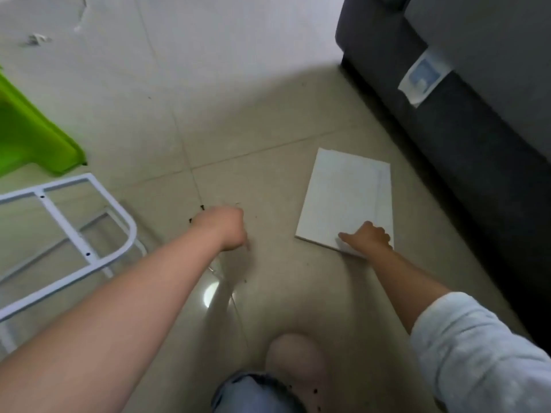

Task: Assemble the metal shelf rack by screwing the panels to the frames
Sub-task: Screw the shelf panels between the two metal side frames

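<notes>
- Your white metal frame [68, 228] lies flat on the floor [268, 138] at the left, well apart from the white panel [343, 198] lying beside the dark sofa [462, 138].
- Your right hand [368, 237] grips the panel's near corner, so you look to be fetching it; next, carry it across to the frame and line it up.
- Your left hand [222, 228] is curled over small dark specks, perhaps screws; I cannot tell whether its grip holds any.
- Blur hides screw holes.
</notes>
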Tool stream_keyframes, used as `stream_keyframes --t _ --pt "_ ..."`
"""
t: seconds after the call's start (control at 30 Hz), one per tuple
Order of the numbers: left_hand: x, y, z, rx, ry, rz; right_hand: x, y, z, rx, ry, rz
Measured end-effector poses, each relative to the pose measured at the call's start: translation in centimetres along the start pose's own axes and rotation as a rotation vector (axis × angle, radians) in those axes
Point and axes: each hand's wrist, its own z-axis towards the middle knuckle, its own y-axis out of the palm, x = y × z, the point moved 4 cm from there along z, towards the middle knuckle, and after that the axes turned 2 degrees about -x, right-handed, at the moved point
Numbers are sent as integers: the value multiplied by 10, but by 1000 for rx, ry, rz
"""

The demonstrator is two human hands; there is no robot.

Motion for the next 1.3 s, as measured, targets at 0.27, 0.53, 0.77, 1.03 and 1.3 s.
stream_keyframes --t 0.27,0.53,0.77,1.03,1.3 --pt "76 47 73 -178 69 -272 -3 29 38 37 203 294" --pt "110 79 117 -308 51 -559 5 36 47 55 261 362" --pt "113 85 129 -175 -79 -664 16 40 48 45 306 517" --pt "54 41 115 175 -180 -711 -21 25 22 -79 60 831" --pt "-64 -4 42 389 -94 -1325 -121 20 -43 -196 -337 875"
